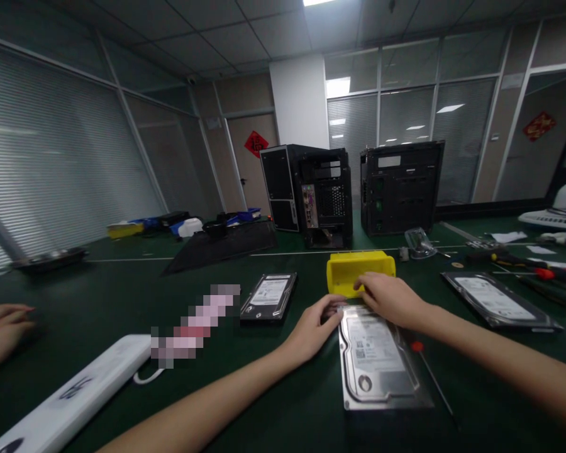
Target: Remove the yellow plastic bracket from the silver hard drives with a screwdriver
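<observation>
A silver hard drive (377,358) lies flat on the green table (122,296) right in front of me. My left hand (314,327) touches its far left corner with fingers curled in a pinch. My right hand (389,297) rests over its far edge, fingers bent down, just in front of a yellow plastic bin (353,267). What the fingers hold, if anything, is hidden. A thin screwdriver with a red tip (429,371) lies along the drive's right side.
Two more hard drives lie at centre (268,296) and right (500,301). Two black computer cases (311,192) (400,185) stand behind. Another person's hand (0,330) rests at the far left. A white device (70,396) lies near left; tools (547,274) lie right.
</observation>
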Available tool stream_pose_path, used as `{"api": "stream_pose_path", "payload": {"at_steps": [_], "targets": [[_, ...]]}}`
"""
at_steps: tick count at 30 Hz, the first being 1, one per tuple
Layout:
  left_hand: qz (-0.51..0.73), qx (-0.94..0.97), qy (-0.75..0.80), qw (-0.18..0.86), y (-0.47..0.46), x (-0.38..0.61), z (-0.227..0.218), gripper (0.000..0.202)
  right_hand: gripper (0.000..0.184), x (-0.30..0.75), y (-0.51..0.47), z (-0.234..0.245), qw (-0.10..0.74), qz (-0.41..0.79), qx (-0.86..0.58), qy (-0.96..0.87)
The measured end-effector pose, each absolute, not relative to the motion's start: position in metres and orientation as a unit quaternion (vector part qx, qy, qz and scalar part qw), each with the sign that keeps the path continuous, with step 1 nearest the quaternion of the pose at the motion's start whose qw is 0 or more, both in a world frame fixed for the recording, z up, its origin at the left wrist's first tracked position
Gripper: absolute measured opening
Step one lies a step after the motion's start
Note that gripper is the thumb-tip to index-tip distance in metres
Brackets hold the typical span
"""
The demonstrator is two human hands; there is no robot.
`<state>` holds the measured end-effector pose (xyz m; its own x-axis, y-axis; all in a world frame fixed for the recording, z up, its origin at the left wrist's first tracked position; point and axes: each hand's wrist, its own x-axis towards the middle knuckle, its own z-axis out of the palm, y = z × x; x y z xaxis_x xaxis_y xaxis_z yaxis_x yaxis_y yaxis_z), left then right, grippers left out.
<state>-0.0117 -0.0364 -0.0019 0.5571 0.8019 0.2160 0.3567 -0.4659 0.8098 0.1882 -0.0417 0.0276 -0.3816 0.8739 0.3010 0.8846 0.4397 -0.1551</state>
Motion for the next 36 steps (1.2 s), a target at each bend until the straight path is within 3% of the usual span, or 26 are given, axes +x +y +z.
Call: {"api": "stream_pose_path", "payload": {"at_steps": [13, 23, 36], "targets": [[0.302, 0.807, 0.359, 0.357, -0.035, -0.013, -0.004, 0.031, 0.030, 0.158, 0.019, 0.014, 0.065, -0.025, -0.544, -0.836], [0.307, 0.800, 0.362, 0.367, -0.037, -0.011, -0.005, 0.029, 0.024, 0.181, 0.009, 0.011, 0.102, -0.023, -0.547, -0.830], [0.285, 0.801, 0.373, 0.371, -0.033, -0.009, 0.002, 0.034, 0.021, 0.221, -0.050, 0.024, 0.215, 0.098, -0.495, -0.836]]}}
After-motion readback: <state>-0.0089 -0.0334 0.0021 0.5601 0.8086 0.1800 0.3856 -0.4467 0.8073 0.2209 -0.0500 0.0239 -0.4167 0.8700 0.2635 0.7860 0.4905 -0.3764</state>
